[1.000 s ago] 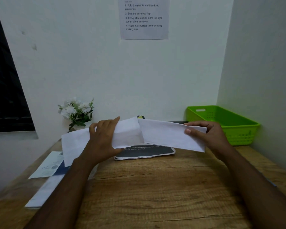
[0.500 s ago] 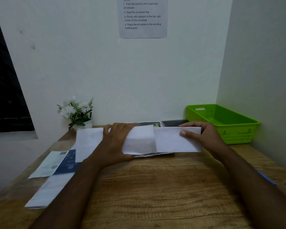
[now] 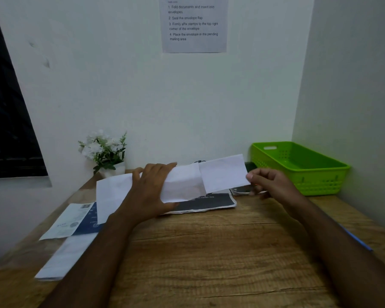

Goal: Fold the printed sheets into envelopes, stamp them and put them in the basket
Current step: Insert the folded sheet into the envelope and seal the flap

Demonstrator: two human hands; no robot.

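White paper occupies both of our hands. The left grip (image 3: 151, 190) curls round the middle of an envelope (image 3: 113, 192), held just above the worktop (image 3: 209, 252). The right grip (image 3: 273, 183) pinches the three o'clock edge of a folded sheet (image 3: 222, 174) between thumb and fingertips. The sheet's nine o'clock end disappears into the envelope's open side, so we judge this to be the inserting step, with the sheet part-way in and not yet seated.

Under our hands, toward twelve o'clock, a stack of printed sheets (image 3: 209, 202) lies flat on the worktop. The green basket (image 3: 316, 183) stands at two o'clock in the corner, near the right grip but apart from it.

Next, we think, the sheet has to slide toward nine o'clock until it is fully covered. That calls for keeping it in line with the envelope's mouth, and for the left grip to hold loosely enough not to crush the pocket shut. Sealing, stamping and the drop into the basket are yet to come. We cannot make out any stamps from here.
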